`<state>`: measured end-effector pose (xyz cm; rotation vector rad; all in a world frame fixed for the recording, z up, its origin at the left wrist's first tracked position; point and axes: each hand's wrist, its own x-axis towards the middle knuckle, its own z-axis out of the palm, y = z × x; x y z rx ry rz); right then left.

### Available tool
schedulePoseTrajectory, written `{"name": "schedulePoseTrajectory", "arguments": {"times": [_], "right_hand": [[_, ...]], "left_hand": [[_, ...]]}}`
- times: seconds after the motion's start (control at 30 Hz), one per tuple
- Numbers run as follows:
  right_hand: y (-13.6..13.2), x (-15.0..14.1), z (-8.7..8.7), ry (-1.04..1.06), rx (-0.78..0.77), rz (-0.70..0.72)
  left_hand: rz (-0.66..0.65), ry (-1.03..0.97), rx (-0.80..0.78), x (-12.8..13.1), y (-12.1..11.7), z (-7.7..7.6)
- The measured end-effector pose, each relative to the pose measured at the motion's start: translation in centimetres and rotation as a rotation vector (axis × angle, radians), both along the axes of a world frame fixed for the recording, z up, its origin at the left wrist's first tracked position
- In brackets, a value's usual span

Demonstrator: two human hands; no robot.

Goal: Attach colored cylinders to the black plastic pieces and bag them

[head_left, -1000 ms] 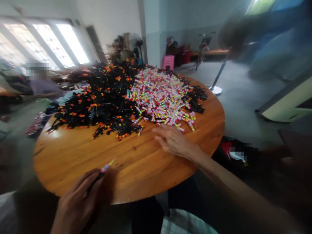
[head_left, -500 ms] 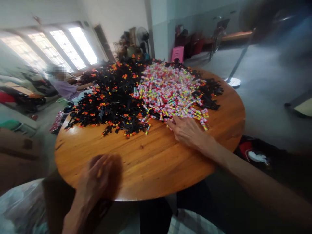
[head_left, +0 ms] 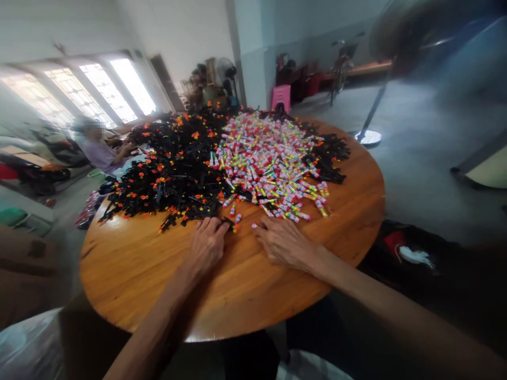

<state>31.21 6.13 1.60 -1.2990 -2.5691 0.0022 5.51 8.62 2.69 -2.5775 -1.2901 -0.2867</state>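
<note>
My left hand [head_left: 208, 241] is at the near edge of a heap of black plastic pieces [head_left: 174, 179] with orange and yellow tips. Its fingers are closed on one black piece [head_left: 229, 224], whose yellow-orange end pokes out to the right. My right hand [head_left: 283, 241] is just in front of a pile of small tubes [head_left: 273, 163] in pink, white, yellow and blue. Thumb and fingers are pinched together there, and a small pale pink tube end [head_left: 254, 226] shows at the fingertips. The rest of that tube is hidden. Two loose tubes [head_left: 238, 218] lie between the hands.
Both piles rest on a round wooden table [head_left: 158, 285]. Another person [head_left: 99, 150] sits at its far left side. Behind are a pink stool [head_left: 281, 96] and a standing fan [head_left: 227, 74]. A plastic bag [head_left: 31, 348] is at the lower left.
My left hand has moved forward and right to the black heap and closed on a piece. My right hand has drawn back from the tube pile with a tube end at its fingertips.
</note>
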Motion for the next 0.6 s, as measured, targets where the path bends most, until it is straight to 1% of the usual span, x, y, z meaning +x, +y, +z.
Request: {"name": "schedulePoseTrajectory", "arguments": {"times": [0.07, 0.13, 0.17, 0.2, 0.27, 0.3, 0.37, 0.43, 0.5, 0.57, 0.6], "right_hand": [[0.2, 0.1, -0.6, -0.02, 0.023, 0.018], [0.4, 0.1, -1.0, -0.014, 0.036, 0.027], [0.4, -0.1, -1.0, -0.001, 0.041, 0.015], [0.5, -0.2, -1.0, 0.018, 0.043, -0.01], [0.4, -0.6, -0.8, 0.041, 0.029, -0.08], [0.4, -0.8, -0.7, 0.037, 0.019, -0.114], [0.3, -0.9, -0.5, 0.004, 0.006, -0.145], [0.5, -0.9, -0.4, -0.037, 0.012, -0.137], [0.9, -0.8, -0.4, -0.055, 0.025, -0.096], [1.6, -1.0, -0.5, -0.054, 0.015, -0.029], [2.0, -1.2, -0.5, -0.045, 0.003, 0.005]], "left_hand": [[-0.108, -0.123, -0.028, -2.2, -2.2, -0.6], [-0.155, -0.229, -0.059, -4.2, -4.4, -0.9], [-0.136, -0.276, -0.07, -4.9, -5.4, -1.0], [-0.085, -0.323, -0.075, -5.3, -6.2, -0.9], [0.081, -0.392, -0.084, -5.5, -7.1, -0.7], [0.179, -0.4, -0.092, -5.2, -7.2, -0.6], [0.353, -0.345, -0.1, -4.1, -6.8, -0.2], [0.465, -0.229, -0.082, -3.0, -5.8, 0.3], [0.525, -0.126, -0.075, -2.3, -4.5, 0.6], [0.532, -0.074, -0.108, -2.0, -3.6, 0.8], [0.514, -0.064, -0.134, -2.1, -3.3, 0.9]]}}
